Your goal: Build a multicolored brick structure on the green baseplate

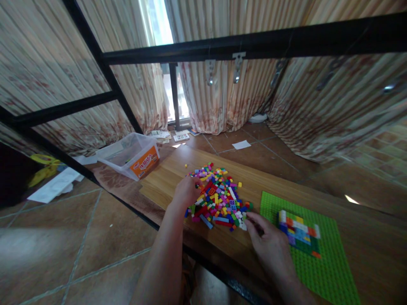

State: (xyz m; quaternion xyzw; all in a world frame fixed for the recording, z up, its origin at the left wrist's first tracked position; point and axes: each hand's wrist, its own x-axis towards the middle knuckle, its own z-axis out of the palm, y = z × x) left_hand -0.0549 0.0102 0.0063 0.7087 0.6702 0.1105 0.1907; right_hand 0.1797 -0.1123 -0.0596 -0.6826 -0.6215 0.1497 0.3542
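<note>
A heap of small, many-coloured toy bricks (219, 201) is spread on the wooden board. My left hand (187, 190) reaches into its left side, fingers curled down among the bricks; whatever they grip is hidden. At the right edge of the heap, beside some white bricks (240, 221), my right hand (270, 239) has thumb and fingers drawn close together. Anything between those fingertips is too small to make out. Right of that hand lies a green studded baseplate (330, 237), bearing a low block of joined bricks (300, 231) in white, orange, blue, yellow and green.
A clear plastic box (119, 159) with an orange label stands at the board's (168, 165) far left end. Black metal bars (190, 53) with hanging clips cross above. Curtains (210, 97), papers (181, 135) and a tiled floor (79, 237) lie beyond and around.
</note>
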